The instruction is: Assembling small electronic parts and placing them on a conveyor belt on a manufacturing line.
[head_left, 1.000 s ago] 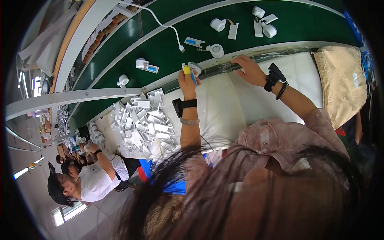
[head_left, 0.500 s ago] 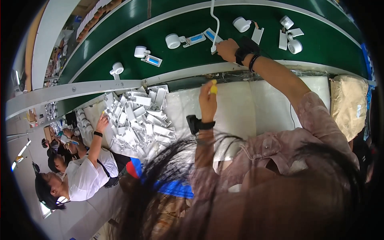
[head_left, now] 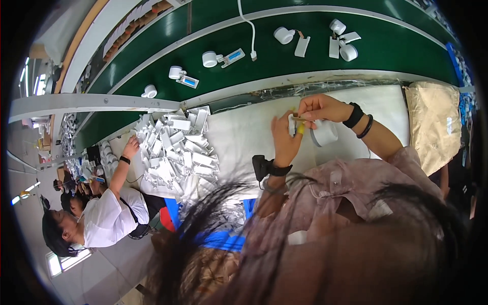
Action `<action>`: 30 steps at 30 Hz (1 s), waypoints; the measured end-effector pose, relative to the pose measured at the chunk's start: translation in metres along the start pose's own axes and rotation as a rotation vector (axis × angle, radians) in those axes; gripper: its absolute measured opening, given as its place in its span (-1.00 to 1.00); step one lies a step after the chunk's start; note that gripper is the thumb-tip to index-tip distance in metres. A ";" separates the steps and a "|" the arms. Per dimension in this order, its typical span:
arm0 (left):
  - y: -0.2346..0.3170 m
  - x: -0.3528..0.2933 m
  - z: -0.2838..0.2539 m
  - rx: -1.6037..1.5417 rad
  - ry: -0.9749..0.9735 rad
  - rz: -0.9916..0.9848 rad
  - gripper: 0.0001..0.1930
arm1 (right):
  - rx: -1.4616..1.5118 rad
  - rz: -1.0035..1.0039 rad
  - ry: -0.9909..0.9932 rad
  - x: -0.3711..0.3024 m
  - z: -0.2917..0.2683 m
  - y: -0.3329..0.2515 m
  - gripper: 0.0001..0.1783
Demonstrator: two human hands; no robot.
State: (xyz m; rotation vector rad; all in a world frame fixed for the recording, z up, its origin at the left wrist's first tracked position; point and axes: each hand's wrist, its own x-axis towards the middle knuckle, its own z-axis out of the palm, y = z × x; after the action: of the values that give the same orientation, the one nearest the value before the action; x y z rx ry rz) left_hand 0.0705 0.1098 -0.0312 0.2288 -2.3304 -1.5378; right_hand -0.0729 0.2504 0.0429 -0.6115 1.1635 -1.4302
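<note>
Over the pale work surface, both my hands hold one white round-headed device. My left hand [head_left: 286, 140], with a yellow cover on a fingertip, is closed round its slim white handle shell [head_left: 292, 125]. My right hand [head_left: 321, 108] pinches with thumb and fingertips close to the left fingers, by a small brownish piece whose kind I cannot make out. The device's white round head [head_left: 325, 133] hangs below the right hand. The fingers hide most of the joint between head and handle.
A large pile of white plastic shells [head_left: 175, 147] lies left. On the green conveyor belt [head_left: 264, 71] lie several similar devices, some with blue cells, and a hanging white cable [head_left: 247, 23]. A brown paper bag [head_left: 432, 124] stands right. A co-worker's hand [head_left: 131, 147] touches the pile.
My right hand has come back from the belt with a device, and my left hand has moved right to meet it. Both hands now hold the device. The view has shifted slightly.
</note>
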 end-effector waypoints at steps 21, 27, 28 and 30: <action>0.077 -0.039 0.000 -0.681 -0.248 -0.352 -0.71 | -1.127 -0.447 0.752 -0.113 0.072 0.037 -0.86; 0.100 -0.037 0.004 -0.874 -0.272 -0.505 -0.70 | -1.045 -0.700 0.879 -0.116 0.079 0.032 -0.83; 0.102 -0.038 0.005 -0.874 -0.273 -0.507 -0.70 | -1.048 -0.707 0.860 -0.118 0.080 0.031 -0.83; 0.109 -0.039 0.008 -0.820 -0.236 -0.518 -0.70 | -1.048 -0.712 0.841 -0.120 0.082 0.028 -0.83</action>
State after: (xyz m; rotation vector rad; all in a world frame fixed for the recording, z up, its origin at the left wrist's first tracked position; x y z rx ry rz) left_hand 0.1093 0.1730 0.0585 0.4743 -1.6397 -2.7481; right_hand 0.0381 0.3417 0.0773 -1.2893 2.6129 -1.6339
